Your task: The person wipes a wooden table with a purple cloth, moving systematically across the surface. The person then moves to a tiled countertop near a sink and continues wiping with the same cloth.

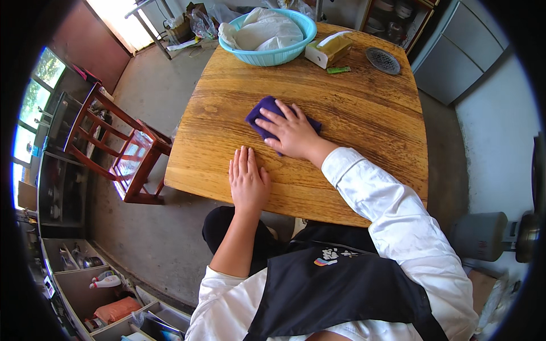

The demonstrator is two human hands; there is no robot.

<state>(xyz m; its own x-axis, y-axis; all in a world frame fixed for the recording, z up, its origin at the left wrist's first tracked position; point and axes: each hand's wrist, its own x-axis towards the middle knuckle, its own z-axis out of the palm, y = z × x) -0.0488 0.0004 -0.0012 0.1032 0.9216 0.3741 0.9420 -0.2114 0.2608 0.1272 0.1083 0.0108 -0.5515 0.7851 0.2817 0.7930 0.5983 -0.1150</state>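
My right hand (292, 130) lies spread on a folded purple cloth (265, 106), holding it down against the wooden table (213, 128) near its middle. Parts of the cloth show past the fingertips and beside the knuckles; the palm hides the rest. Closer to the near edge, my left hand (248, 181) rests palm down on the bare wood. Its fingers are stretched out, the thumb slightly apart, and it holds nothing.
At the table's far end stand a light-blue plastic basket (268, 59) with white cloth inside, a tissue pack (330, 50), a green lighter (339, 70) and a dark round dish (383, 60). A red wooden chair (145, 160) is at the left, a grey refrigerator (463, 51) at the right.
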